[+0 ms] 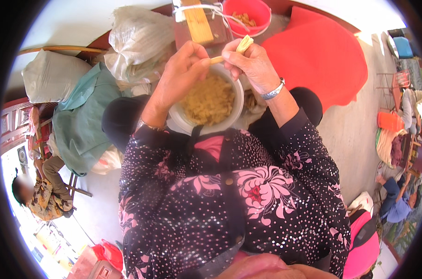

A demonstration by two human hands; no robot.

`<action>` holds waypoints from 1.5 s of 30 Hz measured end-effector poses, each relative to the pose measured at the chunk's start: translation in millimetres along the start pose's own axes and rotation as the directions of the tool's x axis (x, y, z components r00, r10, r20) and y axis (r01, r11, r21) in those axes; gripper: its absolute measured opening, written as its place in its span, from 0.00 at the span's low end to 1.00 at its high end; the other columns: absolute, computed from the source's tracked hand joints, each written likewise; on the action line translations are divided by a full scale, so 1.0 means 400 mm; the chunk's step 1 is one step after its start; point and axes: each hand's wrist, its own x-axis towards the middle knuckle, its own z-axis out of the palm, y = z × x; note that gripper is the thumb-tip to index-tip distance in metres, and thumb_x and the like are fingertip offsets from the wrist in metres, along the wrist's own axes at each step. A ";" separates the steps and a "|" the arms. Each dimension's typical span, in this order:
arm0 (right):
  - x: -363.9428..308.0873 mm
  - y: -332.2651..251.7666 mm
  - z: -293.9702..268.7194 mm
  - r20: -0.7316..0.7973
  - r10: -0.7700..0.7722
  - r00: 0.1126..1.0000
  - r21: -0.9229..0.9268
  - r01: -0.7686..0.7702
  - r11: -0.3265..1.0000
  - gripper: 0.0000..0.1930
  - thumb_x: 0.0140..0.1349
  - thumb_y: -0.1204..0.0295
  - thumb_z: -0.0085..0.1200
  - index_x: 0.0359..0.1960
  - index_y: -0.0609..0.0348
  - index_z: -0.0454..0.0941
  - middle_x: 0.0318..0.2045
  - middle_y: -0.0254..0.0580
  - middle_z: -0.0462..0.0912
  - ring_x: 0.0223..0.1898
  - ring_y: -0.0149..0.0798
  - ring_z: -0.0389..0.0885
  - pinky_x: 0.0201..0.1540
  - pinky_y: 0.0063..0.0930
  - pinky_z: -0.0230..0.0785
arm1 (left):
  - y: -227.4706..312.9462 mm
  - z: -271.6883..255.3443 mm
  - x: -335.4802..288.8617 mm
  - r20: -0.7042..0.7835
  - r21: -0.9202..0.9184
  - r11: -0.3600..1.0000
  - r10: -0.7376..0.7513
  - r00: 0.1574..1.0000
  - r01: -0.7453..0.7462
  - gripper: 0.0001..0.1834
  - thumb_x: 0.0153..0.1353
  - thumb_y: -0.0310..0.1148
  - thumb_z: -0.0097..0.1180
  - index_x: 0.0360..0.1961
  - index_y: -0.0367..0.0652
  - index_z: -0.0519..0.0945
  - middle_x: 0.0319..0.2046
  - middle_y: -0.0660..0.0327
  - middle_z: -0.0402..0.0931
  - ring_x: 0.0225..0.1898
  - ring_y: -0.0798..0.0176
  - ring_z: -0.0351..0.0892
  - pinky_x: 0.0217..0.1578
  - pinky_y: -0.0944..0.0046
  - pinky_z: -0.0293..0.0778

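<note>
Partly, the right hand [253, 65] hides the pale stalk [244, 44].

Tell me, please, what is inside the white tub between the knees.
Many small yellowish pieces lie inside the white tub. They cover its bottom, so whatever lies beneath the top layer cannot be seen.

The left hand [185, 69] and right hand [251, 64] are pinching a pale yellow strip [244, 44] above a white tub [239, 99] holding yellowish chunks [208, 104]
</note>
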 end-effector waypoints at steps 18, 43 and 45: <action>0.274 -0.061 -0.020 -0.086 -0.143 0.986 -0.193 0.124 0.973 0.08 0.58 0.67 0.57 0.32 0.58 0.77 0.20 0.31 0.75 0.17 0.20 0.68 0.20 0.14 0.60 | 0.040 -0.153 0.220 -0.128 0.197 0.967 0.189 0.974 -0.162 0.04 0.59 0.29 0.51 0.32 0.40 0.70 0.19 0.68 0.70 0.21 0.77 0.67 0.22 0.75 0.62; 0.221 -0.115 -0.045 0.419 0.255 0.871 -0.554 0.023 0.832 0.15 0.56 0.61 0.61 0.34 0.60 0.75 0.18 0.32 0.76 0.15 0.20 0.69 0.16 0.14 0.61 | -0.010 -0.218 0.206 -0.134 -0.023 0.998 0.053 0.990 -0.057 0.04 0.64 0.31 0.49 0.37 0.43 0.69 0.19 0.69 0.69 0.17 0.82 0.57 0.17 0.80 0.52; 0.224 -0.101 -0.042 0.327 0.220 0.919 -0.534 -0.013 0.845 0.16 0.57 0.60 0.60 0.36 0.59 0.75 0.19 0.33 0.76 0.15 0.20 0.69 0.17 0.13 0.61 | 0.009 -0.201 0.192 -0.093 -0.070 0.997 0.024 0.995 -0.030 0.06 0.62 0.32 0.51 0.36 0.44 0.69 0.18 0.69 0.70 0.17 0.80 0.61 0.17 0.79 0.56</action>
